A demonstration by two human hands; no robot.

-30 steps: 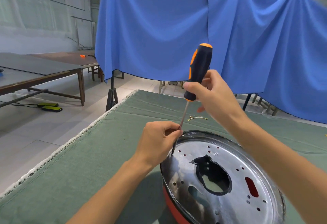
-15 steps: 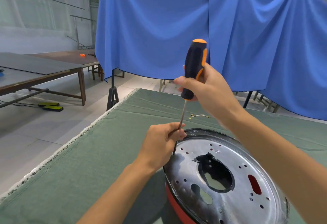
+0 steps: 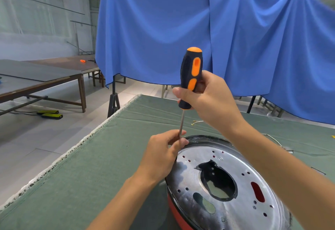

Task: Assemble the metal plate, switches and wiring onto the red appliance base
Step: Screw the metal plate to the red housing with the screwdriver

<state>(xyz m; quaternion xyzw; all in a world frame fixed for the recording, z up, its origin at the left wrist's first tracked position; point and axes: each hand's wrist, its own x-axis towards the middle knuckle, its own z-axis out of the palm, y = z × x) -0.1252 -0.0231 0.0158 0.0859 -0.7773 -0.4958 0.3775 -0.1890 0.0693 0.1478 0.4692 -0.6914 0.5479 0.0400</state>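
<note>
Now my right hand (image 3: pixel 208 101) grips one screwdriver (image 3: pixel 190 77); my left hand (image 3: pixel 163 154) pinches its shaft at the metal plate's (image 3: pixel 235 179) far-left rim. Loose wire (image 3: pixel 196 122) lies beyond.

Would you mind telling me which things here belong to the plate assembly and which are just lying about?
In use:
- screwdriver, handle gripped by right hand
- left hand, pinching its shaft
- metal plate
- red appliance base
- loose wires on the green cloth, probably still to fit

Lying about:
- blue drape
- brown tables
- yellow-black devices on the floor
</note>
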